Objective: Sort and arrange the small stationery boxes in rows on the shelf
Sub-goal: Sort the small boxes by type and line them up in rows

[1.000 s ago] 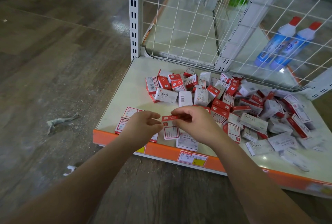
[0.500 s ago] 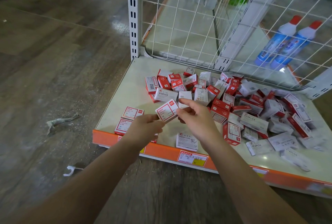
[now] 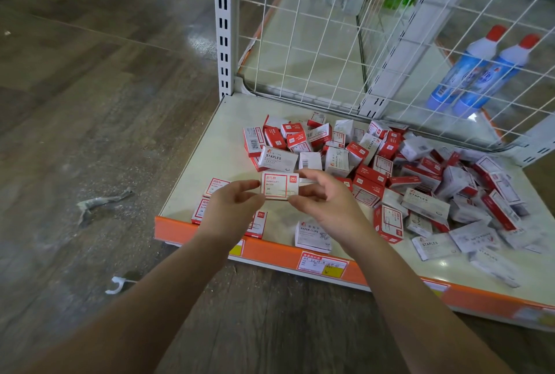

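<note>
**Paper-clip box held over the shelf's front-left corner**

Left hand (image 3: 232,205) and right hand (image 3: 322,199) both pinch one paper-clip box (image 3: 280,186), label up, probably to read its type before placing. It hangs above the shelf (image 3: 216,145) near the front-left corner, where sorted boxes (image 3: 214,186) lie flat in a started row. Loose pile (image 3: 405,169) crowds the middle and right. A lone box (image 3: 312,235) sits at the front edge. Wire grid (image 3: 315,43) behind; two bottles (image 3: 480,70) beyond it.

Left hand (image 3: 232,205) hides row boxes (image 3: 216,187); shelf (image 3: 210,145) cut off right; far labels blurred.
</note>
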`<state>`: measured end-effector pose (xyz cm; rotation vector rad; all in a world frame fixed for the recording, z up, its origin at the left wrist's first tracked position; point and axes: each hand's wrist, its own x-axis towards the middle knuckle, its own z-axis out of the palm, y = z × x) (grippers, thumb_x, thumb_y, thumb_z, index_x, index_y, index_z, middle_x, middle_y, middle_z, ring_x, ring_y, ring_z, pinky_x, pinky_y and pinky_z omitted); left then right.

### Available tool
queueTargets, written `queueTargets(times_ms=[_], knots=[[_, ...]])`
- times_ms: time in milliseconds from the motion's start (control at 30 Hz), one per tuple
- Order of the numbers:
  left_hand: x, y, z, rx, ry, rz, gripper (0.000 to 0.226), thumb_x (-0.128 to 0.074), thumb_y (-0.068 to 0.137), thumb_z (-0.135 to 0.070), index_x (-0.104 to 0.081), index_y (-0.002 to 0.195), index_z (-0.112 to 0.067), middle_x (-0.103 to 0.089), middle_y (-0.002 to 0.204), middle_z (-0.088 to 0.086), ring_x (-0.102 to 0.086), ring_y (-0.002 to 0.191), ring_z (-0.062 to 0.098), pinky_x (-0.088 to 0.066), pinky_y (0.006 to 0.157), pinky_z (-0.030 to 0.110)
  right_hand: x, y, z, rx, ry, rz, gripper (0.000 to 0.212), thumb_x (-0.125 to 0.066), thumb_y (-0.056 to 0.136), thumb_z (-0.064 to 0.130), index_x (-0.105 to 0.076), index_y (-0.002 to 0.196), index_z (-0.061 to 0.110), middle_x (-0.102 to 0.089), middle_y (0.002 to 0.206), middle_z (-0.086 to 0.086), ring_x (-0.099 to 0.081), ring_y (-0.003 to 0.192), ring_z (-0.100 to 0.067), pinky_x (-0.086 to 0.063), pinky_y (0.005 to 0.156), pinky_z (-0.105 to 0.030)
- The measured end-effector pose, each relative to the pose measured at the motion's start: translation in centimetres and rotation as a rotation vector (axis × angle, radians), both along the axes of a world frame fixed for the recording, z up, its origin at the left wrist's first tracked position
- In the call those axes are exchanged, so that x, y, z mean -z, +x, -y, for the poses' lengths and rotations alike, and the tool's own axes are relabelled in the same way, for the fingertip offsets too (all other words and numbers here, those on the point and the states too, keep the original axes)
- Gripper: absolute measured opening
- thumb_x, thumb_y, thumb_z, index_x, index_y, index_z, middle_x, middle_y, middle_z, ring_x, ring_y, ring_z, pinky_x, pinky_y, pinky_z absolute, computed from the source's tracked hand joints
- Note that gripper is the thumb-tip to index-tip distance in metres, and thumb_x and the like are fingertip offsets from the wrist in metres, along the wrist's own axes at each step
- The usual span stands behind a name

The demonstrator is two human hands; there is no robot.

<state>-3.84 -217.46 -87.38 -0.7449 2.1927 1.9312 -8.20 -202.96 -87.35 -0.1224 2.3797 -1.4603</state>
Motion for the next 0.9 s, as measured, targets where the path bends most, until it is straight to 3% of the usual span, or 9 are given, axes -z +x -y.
queueTargets(times_ms=[100, 233, 400, 633, 767, 900], knots=[[0.2, 0.0, 0.0, 0.02, -0.042, -0.017, 0.027, -0.051, 0.093, -0.01, -0.057, 0.119, -0.014, -0.064, 0.106, -0.001, -0.058, 0.099, 0.018, -0.049, 0.092, 0.034, 0.2, 0.0, -0.1, -0.014, -0.002, -0.005, 0.053, -0.066, 0.083, 0.005, -0.048, 0.13, 0.021, -0.065, 0.112, -0.002, -0.061, 0.102, -0.014, -0.052, 0.082, -0.022], [0.4, -0.1, 0.0, 0.054, -0.099, -0.046, 0.027, -0.053, 0.091, -0.009, -0.055, 0.118, -0.015, -0.06, 0.096, -0.005, -0.057, 0.087, 0.013, -0.047, 0.064, 0.015, 0.4, 0.0, -0.1, -0.028, 0.017, -0.037, 0.054, -0.065, 0.082, 0.001, -0.048, 0.129, 0.021, -0.064, 0.116, -0.002, -0.06, 0.106, -0.014, -0.05, 0.085, -0.022], [0.7, 0.0, 0.1, 0.074, -0.14, -0.046, 0.025, -0.054, 0.091, -0.011, -0.055, 0.116, -0.014, -0.062, 0.1, -0.002, -0.058, 0.089, 0.014, -0.044, 0.062, 0.011, 0.5, 0.0, -0.1, -0.084, 0.077, -0.075, 0.053, -0.061, 0.086, 0.003, -0.045, 0.133, 0.021, -0.063, 0.118, 0.0, -0.058, 0.106, -0.011, -0.047, 0.08, -0.015], [1.0, 0.1, 0.2, 0.113, -0.218, -0.041, 0.032, -0.048, 0.094, -0.011, -0.055, 0.125, -0.012, -0.063, 0.117, 0.004, -0.057, 0.096, 0.016, -0.044, 0.058, 0.009, 0.3, 0.1, -0.2, -0.129, 0.143, -0.129, 0.051, -0.062, 0.087, 0.008, -0.047, 0.133, 0.024, -0.064, 0.112, 0.002, -0.06, 0.1, -0.011, -0.048, 0.081, -0.017], [1.2, 0.0, 0.3, 0.127, -0.25, -0.063, 0.034, -0.044, 0.095, -0.012, -0.056, 0.127, -0.015, -0.063, 0.118, 0.002, -0.057, 0.074, 0.003, -0.041, 0.047, 0.004, 0.1, 0.0, -0.3, -0.134, 0.154, -0.143, 0.047, -0.066, 0.085, 0.012, -0.05, 0.127, 0.024, -0.065, 0.105, 0.001, -0.061, 0.094, -0.011, -0.051, 0.082, -0.023], [1.3, -0.1, 0.4, 0.115, -0.248, -0.091, 0.034, -0.044, 0.096, -0.013, -0.056, 0.127, -0.016, -0.064, 0.115, 0.0, -0.053, 0.066, 0.001, -0.044, 0.053, 0.009, 0.1, -0.3, -0.2, -0.12, 0.168, -0.134, 0.046, -0.066, 0.084, 0.014, -0.05, 0.127, 0.021, -0.065, 0.104, 0.0, -0.062, 0.093, -0.013, -0.052, 0.083, -0.026]])
